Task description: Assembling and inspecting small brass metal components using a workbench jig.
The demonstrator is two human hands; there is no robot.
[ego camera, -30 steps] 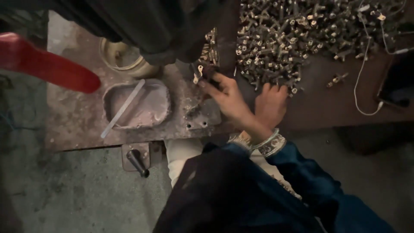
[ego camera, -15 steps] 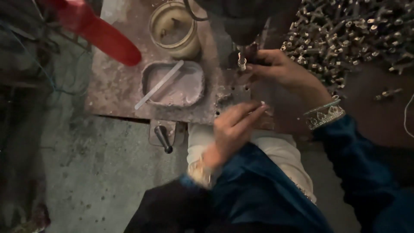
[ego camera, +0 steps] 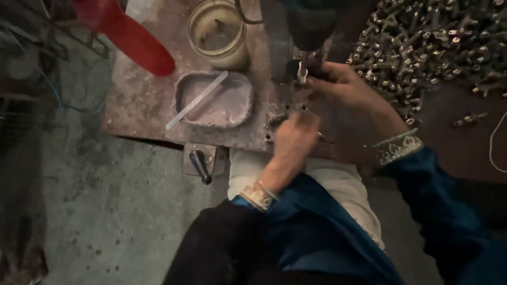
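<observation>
My right hand [ego camera: 346,92] reaches under the dark machine head [ego camera: 311,26] and pinches a small metal part [ego camera: 302,74] at the tool tip. My left hand [ego camera: 293,140] lies with curled fingers on the front of the worn metal plate [ego camera: 137,113], just below the tool and beside some small holes. It is blurred, so I cannot tell whether it holds anything. Both wrists wear bangles and blue sleeves.
A heap of small metal parts [ego camera: 422,47] lies at the upper right. On the plate are a shallow grey tray [ego camera: 232,105] with a flat strip [ego camera: 196,100], and a round jar [ego camera: 217,32]. A red handle [ego camera: 127,34] slants in at top left. A black lever [ego camera: 200,166] hangs below the plate edge.
Both hands left the heap of parts. My right hand went to the tool tip with a part, and my left hand came down to the plate's front. The view shifted left.
</observation>
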